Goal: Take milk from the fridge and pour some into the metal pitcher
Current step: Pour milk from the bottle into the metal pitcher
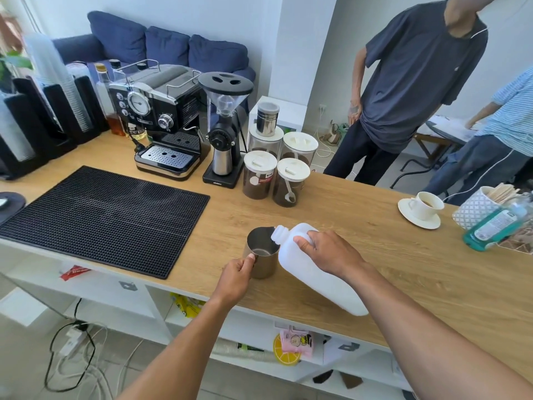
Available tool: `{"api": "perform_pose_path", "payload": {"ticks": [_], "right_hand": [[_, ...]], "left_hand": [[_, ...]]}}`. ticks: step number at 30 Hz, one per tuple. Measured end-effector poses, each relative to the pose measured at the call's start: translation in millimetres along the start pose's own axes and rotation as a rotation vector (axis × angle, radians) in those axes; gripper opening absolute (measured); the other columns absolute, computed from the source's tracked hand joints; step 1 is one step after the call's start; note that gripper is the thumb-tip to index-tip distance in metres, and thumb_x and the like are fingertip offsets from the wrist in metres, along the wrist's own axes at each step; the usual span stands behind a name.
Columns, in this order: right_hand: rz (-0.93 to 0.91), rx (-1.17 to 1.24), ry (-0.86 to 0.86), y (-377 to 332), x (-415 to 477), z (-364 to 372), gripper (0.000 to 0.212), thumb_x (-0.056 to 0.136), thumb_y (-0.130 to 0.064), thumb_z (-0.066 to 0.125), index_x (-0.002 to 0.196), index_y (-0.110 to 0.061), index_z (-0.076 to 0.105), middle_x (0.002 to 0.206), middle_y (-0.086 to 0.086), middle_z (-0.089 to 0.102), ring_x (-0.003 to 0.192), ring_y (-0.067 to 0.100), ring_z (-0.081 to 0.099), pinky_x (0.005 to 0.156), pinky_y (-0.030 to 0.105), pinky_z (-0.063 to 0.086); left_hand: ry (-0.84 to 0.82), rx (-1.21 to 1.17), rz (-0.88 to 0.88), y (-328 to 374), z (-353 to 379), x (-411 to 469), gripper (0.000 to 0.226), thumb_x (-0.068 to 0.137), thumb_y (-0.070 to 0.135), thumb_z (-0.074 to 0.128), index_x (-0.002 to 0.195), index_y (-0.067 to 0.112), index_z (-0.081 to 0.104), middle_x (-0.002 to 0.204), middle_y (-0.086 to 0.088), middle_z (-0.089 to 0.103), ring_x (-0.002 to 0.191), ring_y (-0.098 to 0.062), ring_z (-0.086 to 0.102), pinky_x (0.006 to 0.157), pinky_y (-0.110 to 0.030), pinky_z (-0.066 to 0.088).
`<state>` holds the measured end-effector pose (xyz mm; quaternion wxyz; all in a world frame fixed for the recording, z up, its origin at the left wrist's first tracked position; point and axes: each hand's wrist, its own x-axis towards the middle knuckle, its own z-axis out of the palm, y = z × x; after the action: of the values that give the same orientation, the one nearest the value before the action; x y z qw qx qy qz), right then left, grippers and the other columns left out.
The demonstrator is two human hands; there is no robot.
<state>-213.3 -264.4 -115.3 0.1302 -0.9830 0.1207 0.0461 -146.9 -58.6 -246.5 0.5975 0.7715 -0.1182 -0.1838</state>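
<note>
A metal pitcher (261, 255) stands on the wooden counter (375, 255) near its front edge. My left hand (235, 280) grips the pitcher's handle side, thumb at the rim. My right hand (328, 252) grips the upper part of a white plastic milk jug (314, 272). The uncapped jug is tilted to the left, with its open neck over the pitcher's rim. No stream of milk is plainly visible. The pitcher's inside looks dark and shiny.
A black rubber mat (106, 217) lies to the left. An espresso machine (164, 119), a grinder (223, 131) and several jars (259, 174) stand behind. A cup on a saucer (424, 209) and a green bottle (496, 226) sit at the right. Two people (412, 90) stand beyond the counter.
</note>
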Motion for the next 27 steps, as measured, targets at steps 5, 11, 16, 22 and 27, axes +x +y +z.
{"api": "perform_pose_path", "payload": {"ticks": [5,11,16,22,27], "right_hand": [[-0.057,-0.115,-0.024,-1.4,6.7,2.5,0.052,0.098,-0.059,0.029,0.071,-0.017,0.045,0.072,0.004,0.055,0.070,0.026,0.054,0.053,0.033,0.032],[-0.103,-0.213,-0.061,-7.3,11.2,-6.9,0.054,0.099,-0.058,0.029,0.071,-0.013,0.043,0.066,0.001,0.048,0.071,0.027,0.052,0.054,0.035,0.032],[-0.138,-0.295,-0.064,-11.6,16.7,-11.5,0.058,0.098,-0.059,0.028,0.080,-0.010,0.053,0.064,-0.001,0.046,0.071,0.025,0.053,0.049,0.031,0.027],[-0.127,-0.270,-0.073,-12.1,16.6,-12.4,0.054,0.099,-0.058,0.030,0.066,-0.016,0.042,0.064,-0.001,0.046,0.066,0.023,0.049,0.048,0.030,0.027],[-0.110,-0.270,-0.087,-13.3,18.5,-12.3,0.059,0.098,-0.060,0.030,0.074,-0.010,0.053,0.065,-0.001,0.049,0.066,0.022,0.052,0.054,0.033,0.036]], "left_hand": [[-0.013,-0.022,-0.001,0.4,-0.4,-1.3,0.052,0.104,0.043,0.040,0.060,0.016,0.033,0.060,-0.007,0.030,0.057,-0.022,0.022,0.057,-0.035,0.019],[-0.007,-0.020,0.004,-0.1,-0.3,-1.4,0.053,0.104,0.042,0.041,0.061,0.013,0.033,0.061,-0.007,0.030,0.058,-0.022,0.022,0.056,-0.035,0.018],[-0.002,-0.020,0.005,-0.2,0.1,-1.5,0.053,0.104,0.041,0.041,0.060,0.013,0.033,0.060,-0.007,0.030,0.058,-0.022,0.023,0.057,-0.035,0.018],[-0.005,-0.034,0.020,0.8,-0.6,-2.6,0.052,0.105,0.039,0.042,0.060,0.013,0.035,0.059,-0.005,0.030,0.052,-0.016,0.023,0.052,-0.031,0.018],[-0.003,-0.037,0.017,-0.1,-0.3,-2.3,0.052,0.104,0.040,0.042,0.060,0.013,0.036,0.058,-0.006,0.030,0.051,-0.015,0.024,0.052,-0.030,0.018]]}}
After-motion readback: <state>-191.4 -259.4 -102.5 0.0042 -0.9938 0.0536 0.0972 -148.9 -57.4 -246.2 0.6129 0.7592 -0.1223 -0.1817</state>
